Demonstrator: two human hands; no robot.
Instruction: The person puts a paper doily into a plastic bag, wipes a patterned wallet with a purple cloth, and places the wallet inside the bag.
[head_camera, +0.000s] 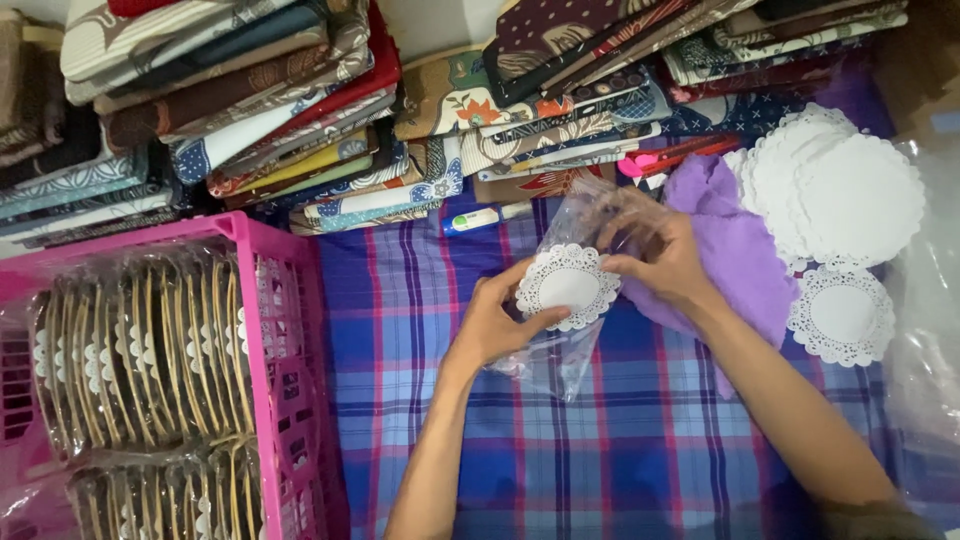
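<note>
Head cam: I see left hand (492, 322) and right hand (655, 252) both pinching a round white paper doily (568, 285) at the mouth of a clear plastic bag (555, 350), over blue plaid cloth (600, 450). Purple cloth (735, 250) just right, doily stack (840, 185) beyond, pink crate (285, 330) left.

Your left hand (497, 322) & right hand (662, 258): bare, no gloves, rings or watch; forearms bare too, no sleeves seen.

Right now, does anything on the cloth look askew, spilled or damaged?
Nothing stands out. The left hand and right hand hold a white doily at a clear plastic bag; spare doilies lie stacked, and the pink crate stands upright.
</note>
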